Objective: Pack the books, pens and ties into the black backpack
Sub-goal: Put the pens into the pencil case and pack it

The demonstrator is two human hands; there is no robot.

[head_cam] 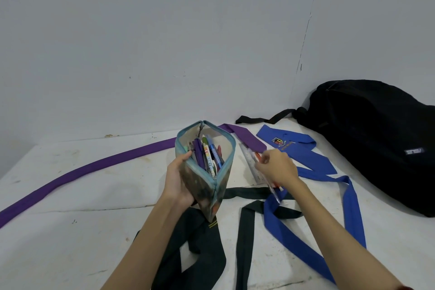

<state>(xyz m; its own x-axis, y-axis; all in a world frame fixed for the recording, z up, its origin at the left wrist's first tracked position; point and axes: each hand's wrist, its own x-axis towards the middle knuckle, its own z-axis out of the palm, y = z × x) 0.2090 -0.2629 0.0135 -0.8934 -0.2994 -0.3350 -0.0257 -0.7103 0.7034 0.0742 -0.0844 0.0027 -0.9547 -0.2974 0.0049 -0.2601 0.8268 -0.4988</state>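
Your right hand (276, 167) pinches what looks like a pen (274, 187) beside the ruler (249, 160), just right of the open pencil case (207, 167) your left hand (179, 179) grips; black backpack (372, 139) lies toward the tabletop's (70, 195) far right corner.

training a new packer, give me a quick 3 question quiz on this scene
1. True or false: the pencil case gripped by the left hand is zipped closed.
2. Which tie lies nearest the black backpack? A purple B blue C dark green
3. What is the right hand picking up?

Key: 1 false, it gapes open. 2 B, the blue tie. 3 pens beside a clear ruler.
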